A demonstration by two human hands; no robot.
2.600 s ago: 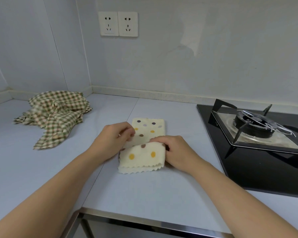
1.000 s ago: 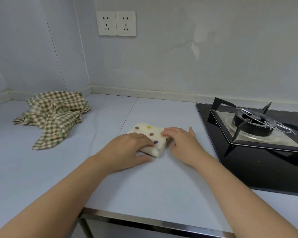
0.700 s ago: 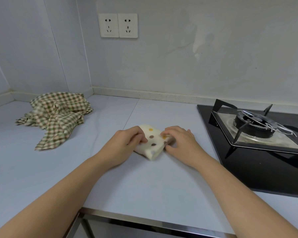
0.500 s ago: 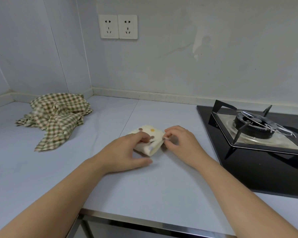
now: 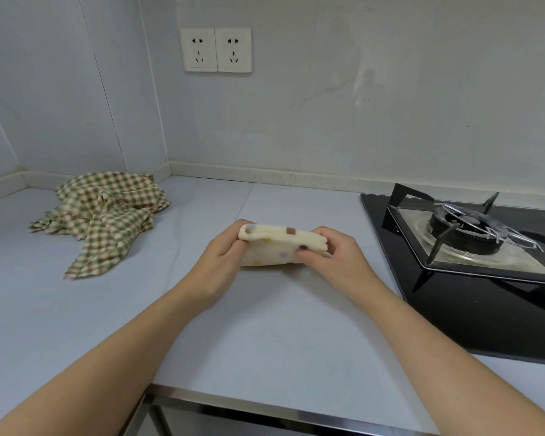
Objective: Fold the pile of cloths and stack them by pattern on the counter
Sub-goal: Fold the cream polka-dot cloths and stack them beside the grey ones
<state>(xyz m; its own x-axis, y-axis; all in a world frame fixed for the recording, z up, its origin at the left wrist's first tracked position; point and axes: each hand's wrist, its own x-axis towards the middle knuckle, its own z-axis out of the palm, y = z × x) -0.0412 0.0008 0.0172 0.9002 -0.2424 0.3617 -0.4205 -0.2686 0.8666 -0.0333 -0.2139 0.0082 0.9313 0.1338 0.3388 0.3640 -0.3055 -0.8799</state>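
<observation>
Now folded into a compact pad, the dotted cloth [image 5: 274, 250] is raised from the desk [image 5: 265, 335], where it lies pressed moments earlier, and is pinched between left hand [image 5: 216, 265] and right hand [image 5: 340, 262]. Stacking is judged imminent; the checked pile [image 5: 107, 212] remains unfolded.

You are wearing the one camera on your head, and it is looking forward and down at the counter [image 5: 280, 341] from close above its front edge, facing the back wall. The wide lens is taking in the gas hob [image 5: 472, 247] at right, the wall sockets [image 5: 216, 50] up and left of the hob, and the checked cloths [image 5: 104, 215] far left of it.
</observation>
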